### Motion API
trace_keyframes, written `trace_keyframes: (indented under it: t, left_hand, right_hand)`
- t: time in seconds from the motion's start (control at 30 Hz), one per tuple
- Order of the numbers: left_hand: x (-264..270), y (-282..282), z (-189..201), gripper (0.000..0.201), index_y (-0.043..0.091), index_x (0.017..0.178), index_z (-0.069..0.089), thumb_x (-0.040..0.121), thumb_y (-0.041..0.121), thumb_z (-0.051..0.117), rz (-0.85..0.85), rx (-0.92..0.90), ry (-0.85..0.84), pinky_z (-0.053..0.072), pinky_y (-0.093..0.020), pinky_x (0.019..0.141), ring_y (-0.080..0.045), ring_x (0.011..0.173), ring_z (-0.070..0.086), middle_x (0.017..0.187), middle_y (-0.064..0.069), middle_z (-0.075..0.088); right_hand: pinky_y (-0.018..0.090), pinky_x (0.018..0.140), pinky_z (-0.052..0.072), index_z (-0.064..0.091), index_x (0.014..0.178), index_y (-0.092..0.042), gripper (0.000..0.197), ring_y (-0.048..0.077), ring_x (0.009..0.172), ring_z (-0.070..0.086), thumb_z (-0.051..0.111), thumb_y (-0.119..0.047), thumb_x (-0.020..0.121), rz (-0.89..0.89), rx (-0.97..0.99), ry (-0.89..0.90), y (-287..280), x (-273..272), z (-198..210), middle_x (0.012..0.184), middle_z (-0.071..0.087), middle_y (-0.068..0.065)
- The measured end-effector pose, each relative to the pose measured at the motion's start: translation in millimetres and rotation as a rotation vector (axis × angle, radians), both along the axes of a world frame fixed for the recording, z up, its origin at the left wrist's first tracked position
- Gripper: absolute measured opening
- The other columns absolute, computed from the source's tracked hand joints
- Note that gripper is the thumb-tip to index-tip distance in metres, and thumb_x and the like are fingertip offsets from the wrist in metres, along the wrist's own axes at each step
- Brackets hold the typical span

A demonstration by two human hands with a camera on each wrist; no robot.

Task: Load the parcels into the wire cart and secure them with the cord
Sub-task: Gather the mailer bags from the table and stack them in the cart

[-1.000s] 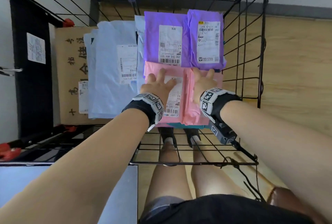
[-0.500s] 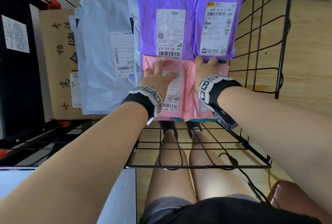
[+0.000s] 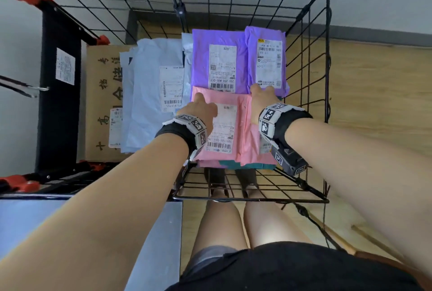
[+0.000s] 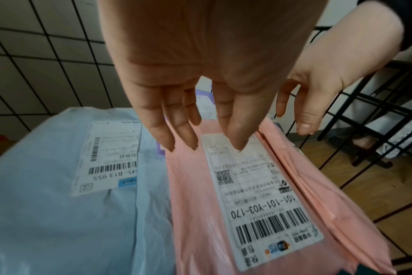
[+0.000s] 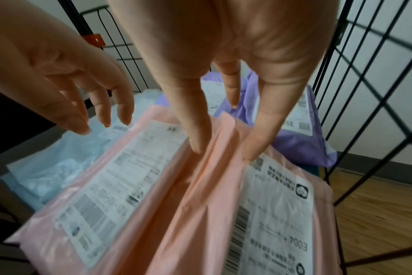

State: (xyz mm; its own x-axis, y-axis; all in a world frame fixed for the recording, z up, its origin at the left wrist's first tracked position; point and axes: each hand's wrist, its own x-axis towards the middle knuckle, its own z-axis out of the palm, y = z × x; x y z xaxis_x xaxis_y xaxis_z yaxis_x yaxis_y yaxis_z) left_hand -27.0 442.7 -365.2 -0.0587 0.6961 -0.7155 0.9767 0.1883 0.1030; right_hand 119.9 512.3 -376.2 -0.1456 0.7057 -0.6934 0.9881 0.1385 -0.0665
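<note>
Head view: pink parcels point(image 3: 236, 127) lie under both open hands point(image 3: 201, 113).

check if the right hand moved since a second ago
Yes, slightly. The right hand has slid forward along the pink parcel, away from the body: its fingertips now reach the lower edge of the small purple parcel.

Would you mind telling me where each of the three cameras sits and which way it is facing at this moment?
Head: worn on the head, looking down into the wire cart; both forearms, left hand, right hand and legs show.
Left wrist: looks along the left hand's straight fingers at the pink parcel; the right hand shows too.
Right wrist: looks along the right hand's fingers at the second pink parcel; the left hand shows too.
Shared: both wrist views show the left pink parcel's label and the light blue parcel.
</note>
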Motion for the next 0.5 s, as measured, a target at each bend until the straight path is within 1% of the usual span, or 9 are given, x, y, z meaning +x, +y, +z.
trace_keyframes:
  t: [0.07, 0.1, 0.17, 0.23, 0.33, 0.4, 0.43, 0.47, 0.5]
  left_hand:
    - [-2, 0, 12, 0.037, 0.022, 0.126, 0.048, 0.090, 0.017, 0.054, 0.006, -0.006, 0.005, 0.052, -0.038, 0.082, -0.029, 0.098, 0.059, 0.128, -0.008, 0.038]
    - [-2, -1, 21, 0.036, 0.021, 0.127, 0.048, 0.092, 0.019, 0.051, 0.016, 0.004, 0.007, 0.051, -0.039, 0.085, -0.029, 0.102, 0.058, 0.129, -0.008, 0.039]
    - [-3, -4, 38, 0.034, 0.020, 0.128, 0.048, 0.094, 0.020, 0.047, 0.053, 0.049, 0.000, 0.050, -0.038, 0.088, -0.030, 0.108, 0.057, 0.129, -0.008, 0.044]
    - [-3, -5, 57, 0.033, 0.019, 0.127, 0.050, 0.095, 0.019, 0.044, 0.090, 0.099, -0.008, 0.048, -0.034, 0.084, -0.028, 0.110, 0.057, 0.127, -0.006, 0.051]
    - [-3, -16, 89, 0.031, 0.018, 0.124, 0.054, 0.095, 0.020, 0.043, 0.178, 0.171, 0.029, 0.049, -0.035, 0.085, -0.029, 0.109, 0.058, 0.124, -0.006, 0.055]
    - [-2, -24, 107, 0.030, 0.016, 0.121, 0.056, 0.095, 0.020, 0.042, 0.240, 0.204, 0.072, 0.050, -0.035, 0.084, -0.029, 0.106, 0.060, 0.121, -0.007, 0.058]
    - [0, -32, 115, 0.030, 0.014, 0.120, 0.058, 0.095, 0.018, 0.041, 0.273, 0.219, 0.100, 0.049, -0.033, 0.080, -0.029, 0.102, 0.061, 0.119, -0.007, 0.060]
    - [3, -40, 122, 0.031, 0.013, 0.119, 0.059, 0.094, 0.016, 0.040, 0.302, 0.224, 0.118, 0.048, -0.031, 0.077, -0.028, 0.099, 0.061, 0.117, -0.008, 0.061]
    - [7, -49, 130, 0.032, 0.013, 0.119, 0.059, 0.094, 0.015, 0.039, 0.338, 0.235, 0.133, 0.046, -0.030, 0.076, -0.027, 0.098, 0.060, 0.118, -0.008, 0.061]
  right_hand:
    - [0.045, 0.083, 0.050, 0.038, 0.120, -0.008, 0.042, 0.037, 0.095, 0.057, 0.056, -0.003, 0.082, 0.029, 0.025, 0.063, -1, -3, 11, 0.112, 0.047, 0.015]
    - [0.039, 0.076, 0.049, 0.039, 0.116, -0.006, 0.037, 0.034, 0.089, 0.057, 0.056, -0.003, 0.084, 0.047, 0.038, 0.090, -3, -5, 20, 0.105, 0.050, 0.015]
    - [0.030, 0.060, 0.040, 0.042, 0.109, -0.005, 0.026, 0.028, 0.078, 0.051, 0.055, -0.004, 0.087, 0.104, 0.054, 0.134, -6, -9, 39, 0.095, 0.052, 0.012]
    - [0.026, 0.054, 0.034, 0.048, 0.106, -0.006, 0.018, 0.023, 0.071, 0.048, 0.053, -0.008, 0.090, 0.164, 0.055, 0.145, -7, -14, 56, 0.088, 0.050, 0.007]
    - [0.024, 0.055, 0.035, 0.056, 0.104, -0.005, 0.016, 0.024, 0.072, 0.050, 0.052, -0.010, 0.090, 0.245, 0.098, 0.186, -11, -19, 84, 0.082, 0.051, 0.007]
    - [0.024, 0.056, 0.038, 0.059, 0.107, -0.004, 0.020, 0.029, 0.081, 0.055, 0.052, -0.012, 0.091, 0.305, 0.111, 0.218, -15, -21, 102, 0.096, 0.060, 0.013]
    - [0.025, 0.061, 0.041, 0.060, 0.108, -0.003, 0.021, 0.030, 0.087, 0.058, 0.051, -0.012, 0.092, 0.347, 0.110, 0.223, -18, -21, 111, 0.103, 0.062, 0.014]
    - [0.026, 0.065, 0.042, 0.061, 0.106, -0.003, 0.020, 0.030, 0.089, 0.058, 0.051, -0.013, 0.092, 0.382, 0.123, 0.240, -22, -19, 119, 0.102, 0.062, 0.014]
    - [0.026, 0.063, 0.041, 0.062, 0.097, -0.004, 0.015, 0.029, 0.083, 0.056, 0.053, -0.013, 0.090, 0.397, 0.131, 0.259, -26, -17, 126, 0.094, 0.061, 0.013]
